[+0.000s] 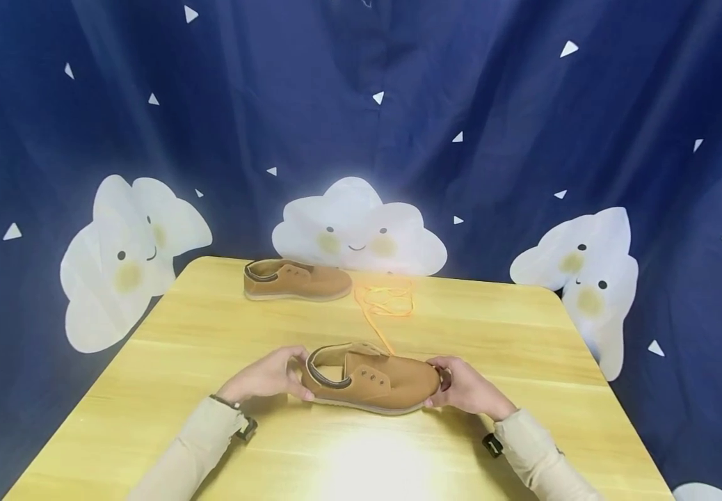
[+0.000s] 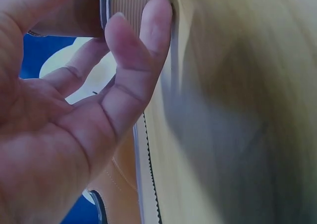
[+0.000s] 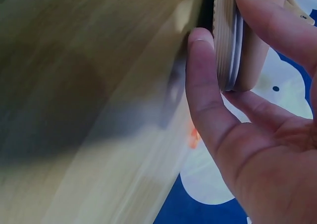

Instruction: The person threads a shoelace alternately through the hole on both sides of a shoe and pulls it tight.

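Observation:
A tan low-cut shoe [image 1: 392, 379] with bare eyelets lies lengthwise between both hands near the middle of the table, its toe to the right. My left hand [image 1: 276, 376] grips its heel; in the left wrist view the fingers [image 2: 131, 83] bend round the ribbed sole edge. At the other end my right hand [image 1: 464, 386] holds the toe, with a finger [image 3: 203, 75] against the sole edge in the right wrist view. Whether the sole touches the table is hard to tell.
A second tan shoe [image 1: 298, 282] stands at the back left of the wooden table [image 1: 492, 320]. To its right lies an orange shoelace [image 1: 387, 300], one end trailing toward the held shoe. A dark blue curtain [image 1: 492, 83] with cloud prints hangs behind and along the sides.

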Action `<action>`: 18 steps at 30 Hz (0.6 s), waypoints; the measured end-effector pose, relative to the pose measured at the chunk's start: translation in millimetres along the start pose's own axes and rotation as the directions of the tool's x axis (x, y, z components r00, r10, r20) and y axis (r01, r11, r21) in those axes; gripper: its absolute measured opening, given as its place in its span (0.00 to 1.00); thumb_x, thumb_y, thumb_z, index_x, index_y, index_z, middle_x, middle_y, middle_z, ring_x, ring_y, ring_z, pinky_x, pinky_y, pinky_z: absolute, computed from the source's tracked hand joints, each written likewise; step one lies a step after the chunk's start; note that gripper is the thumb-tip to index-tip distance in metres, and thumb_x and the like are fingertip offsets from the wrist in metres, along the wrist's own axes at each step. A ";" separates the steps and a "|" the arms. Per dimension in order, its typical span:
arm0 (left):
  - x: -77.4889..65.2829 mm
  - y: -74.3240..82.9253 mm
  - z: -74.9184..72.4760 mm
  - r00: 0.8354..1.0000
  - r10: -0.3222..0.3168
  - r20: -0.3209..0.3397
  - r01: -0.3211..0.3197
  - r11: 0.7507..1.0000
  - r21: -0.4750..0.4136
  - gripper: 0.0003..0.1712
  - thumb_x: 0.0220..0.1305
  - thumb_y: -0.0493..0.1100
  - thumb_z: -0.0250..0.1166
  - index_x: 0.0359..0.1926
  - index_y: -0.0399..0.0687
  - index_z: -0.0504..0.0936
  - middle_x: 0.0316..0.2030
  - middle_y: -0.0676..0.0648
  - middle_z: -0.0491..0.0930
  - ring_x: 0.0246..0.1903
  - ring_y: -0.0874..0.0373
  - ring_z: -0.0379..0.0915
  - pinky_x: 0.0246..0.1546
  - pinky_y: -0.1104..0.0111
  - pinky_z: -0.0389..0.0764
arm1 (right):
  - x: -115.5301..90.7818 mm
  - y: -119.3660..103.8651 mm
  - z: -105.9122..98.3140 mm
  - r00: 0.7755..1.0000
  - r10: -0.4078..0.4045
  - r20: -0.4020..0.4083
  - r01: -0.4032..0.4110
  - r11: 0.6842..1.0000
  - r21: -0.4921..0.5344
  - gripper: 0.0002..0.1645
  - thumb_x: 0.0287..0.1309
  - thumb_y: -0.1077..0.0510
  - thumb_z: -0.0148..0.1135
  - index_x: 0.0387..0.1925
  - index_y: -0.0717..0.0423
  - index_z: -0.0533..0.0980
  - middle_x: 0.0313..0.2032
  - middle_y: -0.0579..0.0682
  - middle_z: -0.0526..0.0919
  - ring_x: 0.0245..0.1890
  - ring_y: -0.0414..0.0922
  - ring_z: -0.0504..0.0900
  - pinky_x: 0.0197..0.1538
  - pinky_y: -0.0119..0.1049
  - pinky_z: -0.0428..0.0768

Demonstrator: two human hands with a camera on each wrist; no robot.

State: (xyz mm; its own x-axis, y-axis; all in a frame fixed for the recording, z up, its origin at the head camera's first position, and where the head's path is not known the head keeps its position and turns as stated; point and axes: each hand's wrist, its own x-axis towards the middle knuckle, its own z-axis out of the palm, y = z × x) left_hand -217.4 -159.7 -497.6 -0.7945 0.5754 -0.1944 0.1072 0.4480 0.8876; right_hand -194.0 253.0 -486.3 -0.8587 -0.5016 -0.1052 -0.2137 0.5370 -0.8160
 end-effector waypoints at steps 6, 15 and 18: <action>2.5 -1.4 -2.1 1.000 -0.007 -0.006 0.007 0.999 0.044 0.35 0.53 0.45 0.80 0.57 0.38 0.74 0.31 0.45 0.88 0.29 0.50 0.86 0.29 0.65 0.79 | 0.7 -0.9 -0.8 1.000 0.008 -0.015 -0.008 1.000 0.009 0.37 0.46 0.66 0.81 0.59 0.67 0.77 0.46 0.59 0.82 0.30 0.43 0.80 0.33 0.30 0.81; 4.5 -5.3 -4.8 1.000 0.014 0.022 -0.015 0.999 0.045 0.38 0.54 0.45 0.80 0.61 0.38 0.72 0.51 0.38 0.80 0.30 0.53 0.84 0.29 0.68 0.79 | 4.4 0.9 -2.7 1.000 0.011 0.003 -0.011 1.000 0.025 0.37 0.47 0.69 0.80 0.60 0.67 0.76 0.47 0.60 0.81 0.30 0.44 0.80 0.33 0.29 0.81; 4.0 -4.7 -6.1 0.999 0.020 0.043 -0.022 0.999 0.040 0.40 0.54 0.44 0.80 0.63 0.38 0.71 0.53 0.39 0.79 0.30 0.54 0.82 0.28 0.69 0.79 | 5.6 2.3 -3.1 1.000 0.013 0.021 -0.014 0.999 0.039 0.37 0.48 0.70 0.79 0.61 0.68 0.75 0.47 0.61 0.80 0.30 0.44 0.81 0.33 0.29 0.82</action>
State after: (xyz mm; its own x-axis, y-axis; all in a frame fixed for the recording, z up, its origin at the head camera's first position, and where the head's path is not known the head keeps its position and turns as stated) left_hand -224.8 -163.7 -499.9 -0.7660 0.6129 -0.1940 0.1486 0.4624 0.8742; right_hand -200.8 253.6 -487.0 -0.8515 -0.5086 -0.1279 -0.1831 0.5168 -0.8363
